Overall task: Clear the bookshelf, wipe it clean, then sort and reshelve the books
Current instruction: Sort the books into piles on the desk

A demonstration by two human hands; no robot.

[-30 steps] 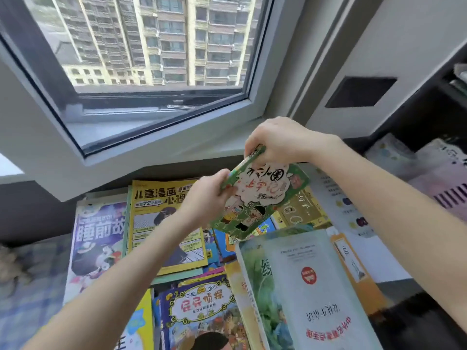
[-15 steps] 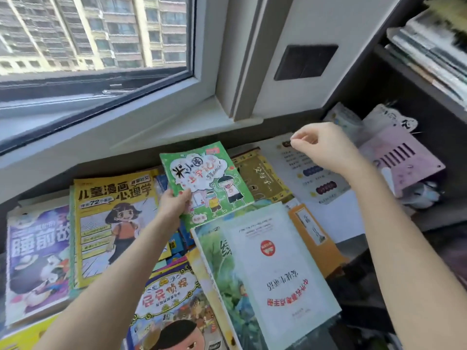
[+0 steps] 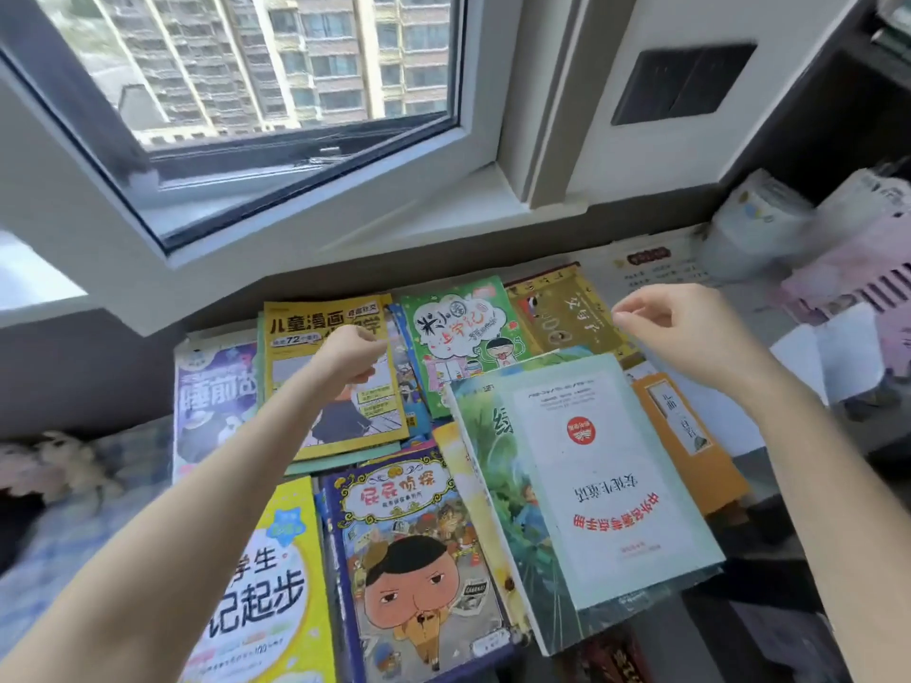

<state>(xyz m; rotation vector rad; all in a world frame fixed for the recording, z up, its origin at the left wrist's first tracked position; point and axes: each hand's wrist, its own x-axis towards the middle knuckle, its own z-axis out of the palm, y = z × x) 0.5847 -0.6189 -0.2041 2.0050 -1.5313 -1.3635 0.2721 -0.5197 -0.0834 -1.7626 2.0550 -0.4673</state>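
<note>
Head view: left hand [image 3: 352, 354] clenched over yellow comic [image 3: 296, 332], right hand [image 3: 690, 332] loose, empty near gold book [image 3: 557, 308] — green book [image 3: 458, 327] between.

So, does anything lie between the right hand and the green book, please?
Nothing visible does. The right hand hangs above the gold book, beside the green book; a big leafy book overlaps only its lower corner.

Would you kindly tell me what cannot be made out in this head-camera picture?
Head view:
- Yellow comic book: the cover drawing is hidden by the left hand and forearm.
- Left hand's fingers: curled out of sight behind the hand's own back, so contact with the book is unclear.
- Green leafy book: the title is covered by the white booklet.
- Bookshelf: cut off by the right edge.
- Pink thing: too blurred to identify.
</note>
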